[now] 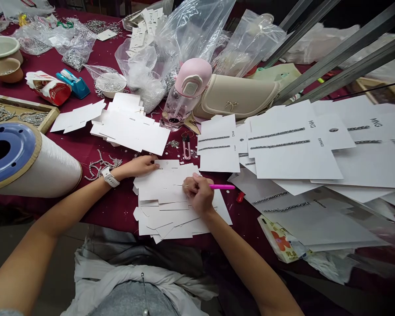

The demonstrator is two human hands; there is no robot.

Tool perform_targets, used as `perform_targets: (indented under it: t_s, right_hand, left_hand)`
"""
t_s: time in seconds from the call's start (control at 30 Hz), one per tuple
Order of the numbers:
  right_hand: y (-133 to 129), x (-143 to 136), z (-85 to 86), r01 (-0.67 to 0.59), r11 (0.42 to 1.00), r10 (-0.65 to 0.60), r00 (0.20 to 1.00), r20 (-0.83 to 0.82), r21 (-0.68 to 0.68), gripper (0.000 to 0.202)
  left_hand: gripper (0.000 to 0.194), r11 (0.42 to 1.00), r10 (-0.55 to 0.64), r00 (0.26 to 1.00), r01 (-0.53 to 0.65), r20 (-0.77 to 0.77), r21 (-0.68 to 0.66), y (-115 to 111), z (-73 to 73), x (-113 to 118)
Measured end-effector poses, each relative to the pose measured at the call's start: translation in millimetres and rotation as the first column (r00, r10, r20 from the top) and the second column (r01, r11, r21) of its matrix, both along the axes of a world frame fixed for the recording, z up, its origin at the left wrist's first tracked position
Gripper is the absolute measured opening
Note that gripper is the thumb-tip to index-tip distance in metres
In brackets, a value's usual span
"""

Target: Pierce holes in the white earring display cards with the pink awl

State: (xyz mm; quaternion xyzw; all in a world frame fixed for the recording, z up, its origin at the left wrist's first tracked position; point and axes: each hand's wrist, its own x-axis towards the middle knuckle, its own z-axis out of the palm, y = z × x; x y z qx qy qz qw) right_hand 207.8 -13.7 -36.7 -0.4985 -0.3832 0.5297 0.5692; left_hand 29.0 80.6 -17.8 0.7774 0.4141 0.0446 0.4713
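Note:
My right hand [199,191] is closed round a pink-handled tool [222,187], whose thin metal tip points left over the top white card [171,191] of a loose stack. At the upper left corner of that card rests my left hand [145,166], its fingers close together; whether they pinch the card's edge is hidden. The card bears small printed letters and a few tiny holes. Left of the stack, by my watch, lies a tangle of silver chain pieces [100,166]. Pink-handled snips [186,147] lie just beyond the stack.
Cards with paired silver chains [283,153] overlap at the right. A large thread spool [57,164] stands at the left. Beyond are more white cards [128,127], a pink-lidded bottle [187,92], a cream bag [237,94], a blue tape dispenser [74,83] and plastic bags.

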Motion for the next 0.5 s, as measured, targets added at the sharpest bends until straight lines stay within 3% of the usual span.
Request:
perform_targets:
  t_s: [0.17,0.5]
  right_hand:
    - [6.1,11.3,1.2,-0.097,0.991,0.105,0.991,0.078,-0.095,0.042]
    - [6.9,10.2,-1.7,-0.09,0.993,0.1,0.985,0.138,-0.077,0.041]
  left_hand:
    - [0.044,1.0,-0.023,0.999,0.023,-0.029,0.006,0.8,-0.9,-0.6]
    - [0.042,0.998,-0.006,1.0,0.007,0.013,-0.06,-1.7,6.8,-0.7]
